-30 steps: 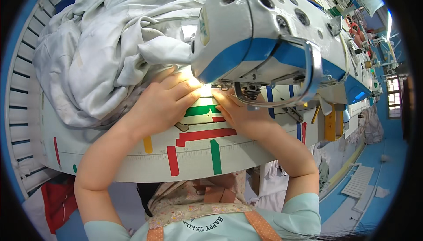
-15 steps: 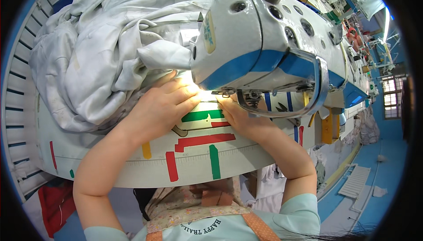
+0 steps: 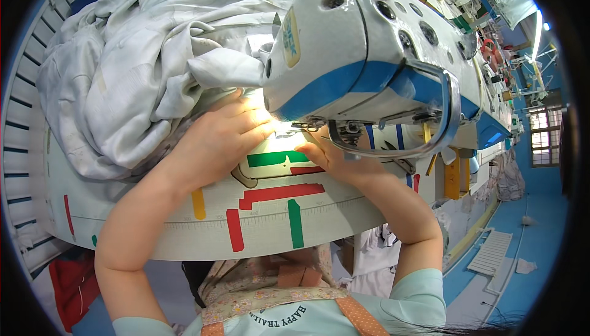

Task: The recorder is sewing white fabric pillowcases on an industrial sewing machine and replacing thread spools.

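Note:
A white and blue sewing machine [image 3: 332, 59] stands over the pale work table [image 3: 203, 238], its lamp glaring around the presser foot [image 3: 312, 125]. My left hand [image 3: 230, 136] lies left of the foot, fingers together and bent on the edge of the white cloth [image 3: 129, 84]; the glare washes out its fingertips. My right hand [image 3: 344, 159] rests on the table right of the foot, thumb apart from the fingers. Its fingers are partly hidden behind the machine's looped metal guard [image 3: 452, 112], and nothing held shows in it.
The cloth lies in a big crumpled heap on the table's left. Red, green and yellow tape strips [image 3: 281, 196] and a printed ruler scale mark the near table. A white slatted rack [image 3: 27, 145] borders the left. A yellow bracket [image 3: 452, 178] stands at the right.
My right thumb has moved away from its fingers, and the hand has shifted slightly to the right. My left hand stays at the cloth, almost unmoved. The whole view has shifted slightly.

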{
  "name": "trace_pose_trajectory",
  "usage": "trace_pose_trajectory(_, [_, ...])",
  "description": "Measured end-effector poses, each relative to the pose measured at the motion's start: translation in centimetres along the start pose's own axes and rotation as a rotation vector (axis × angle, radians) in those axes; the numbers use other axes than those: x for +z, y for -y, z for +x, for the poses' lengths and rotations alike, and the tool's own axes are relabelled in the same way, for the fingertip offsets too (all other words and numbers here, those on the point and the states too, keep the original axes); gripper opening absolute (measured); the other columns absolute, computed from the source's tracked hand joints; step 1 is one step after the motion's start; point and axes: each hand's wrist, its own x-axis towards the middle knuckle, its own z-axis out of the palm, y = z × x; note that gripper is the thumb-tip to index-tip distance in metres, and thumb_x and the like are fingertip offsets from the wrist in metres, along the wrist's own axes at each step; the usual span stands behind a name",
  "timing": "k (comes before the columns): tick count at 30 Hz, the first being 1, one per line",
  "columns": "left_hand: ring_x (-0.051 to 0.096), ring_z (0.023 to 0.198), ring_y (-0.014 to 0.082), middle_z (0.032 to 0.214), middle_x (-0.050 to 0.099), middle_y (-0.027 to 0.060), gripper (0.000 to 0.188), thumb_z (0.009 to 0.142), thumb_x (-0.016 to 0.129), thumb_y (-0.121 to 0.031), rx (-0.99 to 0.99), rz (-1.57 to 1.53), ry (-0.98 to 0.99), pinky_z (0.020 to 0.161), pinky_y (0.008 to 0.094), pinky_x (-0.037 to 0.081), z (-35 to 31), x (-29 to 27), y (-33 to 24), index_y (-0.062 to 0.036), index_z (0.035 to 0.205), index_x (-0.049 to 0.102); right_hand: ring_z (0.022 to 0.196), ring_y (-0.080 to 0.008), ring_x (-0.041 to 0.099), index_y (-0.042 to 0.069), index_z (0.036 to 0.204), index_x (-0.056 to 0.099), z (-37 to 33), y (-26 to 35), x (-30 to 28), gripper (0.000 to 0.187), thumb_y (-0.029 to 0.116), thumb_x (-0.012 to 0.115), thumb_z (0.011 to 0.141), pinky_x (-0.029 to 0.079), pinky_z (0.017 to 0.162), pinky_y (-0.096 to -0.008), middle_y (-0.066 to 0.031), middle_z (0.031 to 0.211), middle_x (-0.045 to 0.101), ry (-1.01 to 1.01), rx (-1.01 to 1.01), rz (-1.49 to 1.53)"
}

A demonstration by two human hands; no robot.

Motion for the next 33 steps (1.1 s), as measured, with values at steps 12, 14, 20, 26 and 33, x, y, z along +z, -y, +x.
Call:
trace_pose_trajectory(12, [0.056,0.106,0.0221,0.104,0.061,0.0057,0.021,0.076,0.056,-0.007,0.031,0.0,-0.033,0.089,0.0335,0.049,0.8,0.3,1.7,-0.0063,0.097,0.062,0.105,-0.0169,0.057,0.013,0.106,0.058,0.5,-5.0,5.3,0.025,0.03,0.062,0.088,0.047,0.095,-0.0331,-0.0001,0.112,0.061,-0.22,0.592,2.368])
trace_pose_trajectory(14, [0.056,0.108,0.0228,0.103,0.062,0.0057,0.02,0.076,0.056,-0.006,0.062,0.004,-0.01,0.089,0.0335,0.049,1.2,0.0,1.9,-0.0067,0.095,0.062,0.104,-0.017,0.057,0.013,0.105,0.058,-0.1,-6.3,6.8,0.024,0.021,0.066,0.085,0.046,0.097,-0.0327,-0.0002,0.111,0.061,-0.226,0.517,2.248])
trace_pose_trajectory(20, [0.056,0.108,0.0225,0.105,0.062,0.0053,0.02,0.076,0.056,-0.005,0.028,-0.031,0.01,0.095,0.0349,0.046,1.5,0.0,1.5,-0.0074,0.095,0.062,0.098,-0.0193,0.059,0.011,0.102,0.058,-2.2,-9.0,8.4,0.035,-0.001,0.073,0.072,0.052,0.087,-0.0313,-0.0013,0.105,0.062,-0.192,0.405,2.155])
trace_pose_trajectory(26, [0.055,0.109,0.0218,0.107,0.061,0.006,0.024,0.076,0.056,-0.004,0.012,-0.054,-0.028,0.103,0.038,0.04,0.5,0.4,1.5,-0.008,0.099,0.062,0.103,-0.0219,0.057,0.008,0.117,0.05,-1.7,-7.4,6.1,0.036,0.013,0.065,0.084,0.05,0.084,-0.0334,-0.0063,0.116,0.057,-0.003,0.682,2.16])
trace_pose_trajectory(33, [0.057,0.105,0.0235,0.104,0.062,0.0061,0.023,0.076,0.056,-0.005,0.045,-0.034,-0.083,0.1,0.0379,0.043,0.9,0.8,1.7,-0.0081,0.098,0.063,0.102,-0.0237,0.059,0.007,0.118,0.054,-0.7,-4.7,2.3,0.036,0.024,0.062,0.087,0.051,0.083,-0.0359,-0.0088,0.115,0.059,-0.204,0.372,1.141])
